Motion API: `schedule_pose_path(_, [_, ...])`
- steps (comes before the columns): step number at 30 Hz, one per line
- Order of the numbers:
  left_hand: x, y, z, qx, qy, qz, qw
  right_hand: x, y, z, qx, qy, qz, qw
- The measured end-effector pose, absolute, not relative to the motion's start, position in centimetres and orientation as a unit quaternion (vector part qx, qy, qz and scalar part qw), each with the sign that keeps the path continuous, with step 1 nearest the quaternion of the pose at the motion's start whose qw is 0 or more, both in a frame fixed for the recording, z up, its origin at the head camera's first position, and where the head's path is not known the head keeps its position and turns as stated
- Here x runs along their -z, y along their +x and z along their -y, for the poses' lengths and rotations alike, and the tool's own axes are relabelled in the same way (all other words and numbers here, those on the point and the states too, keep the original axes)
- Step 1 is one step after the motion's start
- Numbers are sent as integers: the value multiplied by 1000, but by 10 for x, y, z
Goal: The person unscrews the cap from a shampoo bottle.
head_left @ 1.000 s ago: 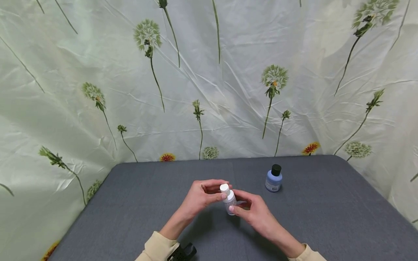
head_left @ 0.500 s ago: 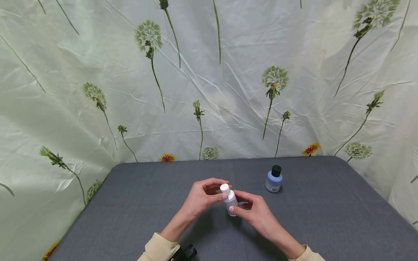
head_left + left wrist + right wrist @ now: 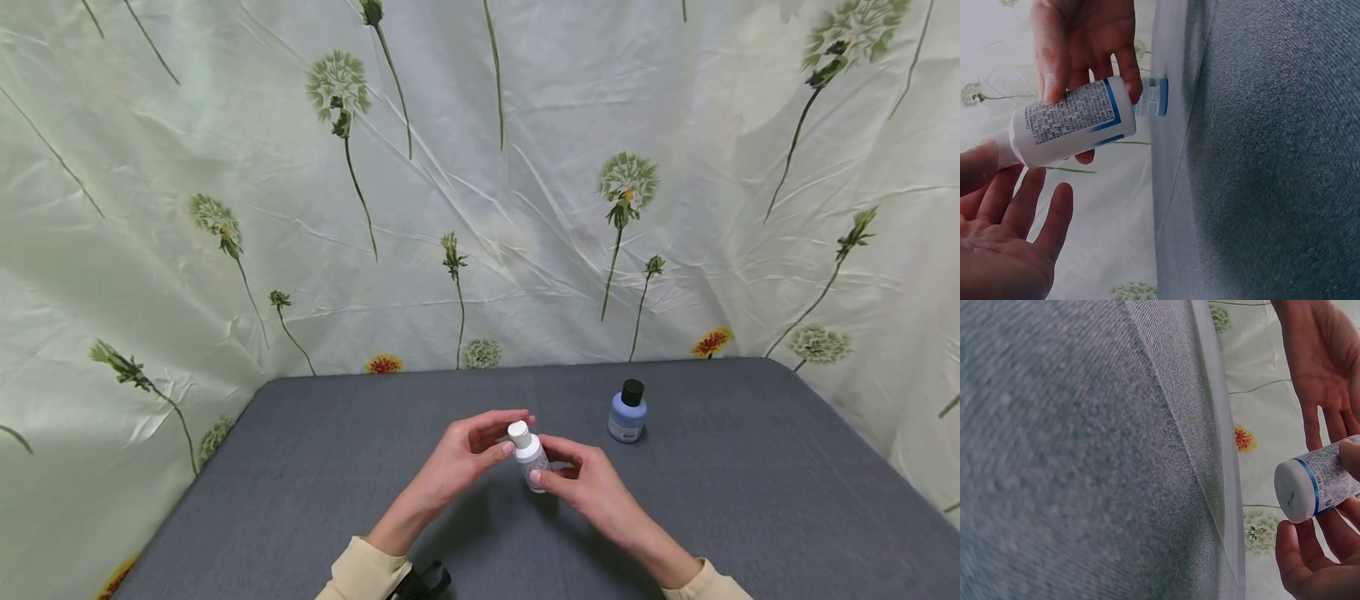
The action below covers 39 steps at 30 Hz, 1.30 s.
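A small white bottle [image 3: 534, 468] with fine print on its label is held tilted above the table. My right hand [image 3: 597, 490] grips its body, thumb in front and fingers behind. My left hand [image 3: 459, 463] pinches the white cap [image 3: 518, 431] at the top, its thumb on the near side. In the left wrist view, the bottle [image 3: 1069, 122] shows a blue band near its base, and the left thumb [image 3: 977, 165] lies on the cap end. The right wrist view shows the bottle's white base [image 3: 1294, 492]; its cap end is out of frame.
A blue bottle [image 3: 627, 419] with a black cap stands upright on the grey cloth-covered table [image 3: 360, 433], behind and right of the hands. A pale curtain [image 3: 540, 250] printed with flowers hangs behind the table. Something black [image 3: 422, 582] sits by the left sleeve.
The left thumb has shifted slightly left along the cap, and the left fingers have moved a little right behind it. The right hand keeps its grip on the white bottle, nearly still.
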<state>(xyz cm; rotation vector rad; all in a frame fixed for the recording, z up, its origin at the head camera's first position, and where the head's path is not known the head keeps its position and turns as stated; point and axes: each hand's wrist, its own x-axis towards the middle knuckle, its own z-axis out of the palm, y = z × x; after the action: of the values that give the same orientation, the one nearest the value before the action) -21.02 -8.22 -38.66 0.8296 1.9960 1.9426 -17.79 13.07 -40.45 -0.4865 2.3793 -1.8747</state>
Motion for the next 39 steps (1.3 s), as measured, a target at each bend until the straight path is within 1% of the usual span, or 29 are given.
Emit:
schedule_pose_path(4, [387, -209, 81, -664, 277, -685, 115, 403, -179, -131, 610, -159, -775, 48])
schedule_pose_path(17, [387, -208, 79, -644, 262, -714, 88, 410, -181, -134, 609, -197, -766, 55])
schedule_pose_path(22, [388, -207, 79, -643, 239, -724, 72, 412, -180, -133, 609, -207, -764, 44])
schedule_pose_path(25, [388, -206, 78, -647, 216, -729, 61, 412, -179, -132, 612, -194, -765, 40])
schedule_pose_path(31, [388, -204, 77, -650, 187, -735, 42, 411, -179, -131, 625, -154, -764, 50])
schedule_pose_path(39, [389, -206, 74, -647, 181, -741, 24, 411, -180, -131, 623, -136, -769, 44])
